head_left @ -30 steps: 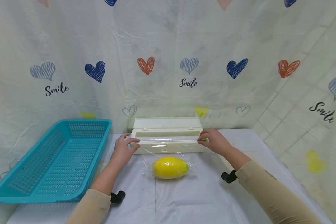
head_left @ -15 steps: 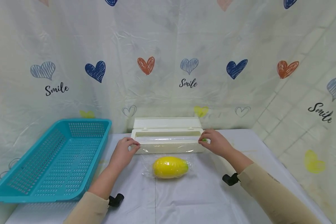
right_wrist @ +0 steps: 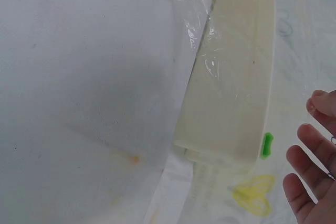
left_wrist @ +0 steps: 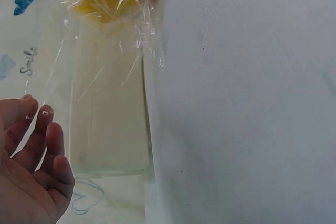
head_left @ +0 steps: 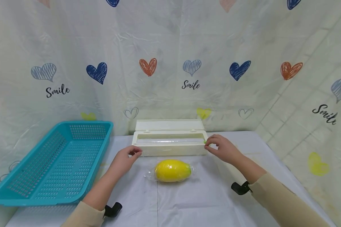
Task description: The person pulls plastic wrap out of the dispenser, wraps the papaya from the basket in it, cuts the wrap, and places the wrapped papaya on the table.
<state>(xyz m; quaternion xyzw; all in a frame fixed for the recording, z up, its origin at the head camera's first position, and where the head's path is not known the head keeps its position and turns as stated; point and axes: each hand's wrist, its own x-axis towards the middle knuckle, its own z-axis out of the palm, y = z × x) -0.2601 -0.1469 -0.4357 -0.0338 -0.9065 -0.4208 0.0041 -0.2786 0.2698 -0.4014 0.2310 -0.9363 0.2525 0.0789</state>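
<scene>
Pinching clear film point(left_wrist: 148, 31) in left hand point(head_left: 123, 162), thumb and index together on the edge, other fingers loosely bent and slightly apart. Doing likewise with right hand point(head_left: 223, 149): thumb and index tips together, film only faint there, other three fingers spread clear of the pinch in right wrist view.

Have yellow fruit point(head_left: 172, 170) midway between left and right fingertips, nearer the body than both, lying sideways on white cloth point(head_left: 187, 205), greenish end toward right fingers. See film wrinkled round fruit, loose at both ends, running from there up toward fingertips.

Have white box point(head_left: 170, 150) just beyond fruit, spanning between the two sets of fingertips, one end near each. Going by wrist views, see narrow gap from left fingers to box, clearer gap on right. See lid point(head_left: 170, 125) raised at the back, farther from fingers than front wall. See film roll point(head_left: 170, 140) inside, between fingertips and lid. See green piece point(right_wrist: 267, 145) at box end, near right fingertips, apart from them.

Have teal basket point(head_left: 34, 201) left of left fingers, well apart. See heart-print curtain point(head_left: 164, 37) beyond box, farthest from fingers.
</scene>
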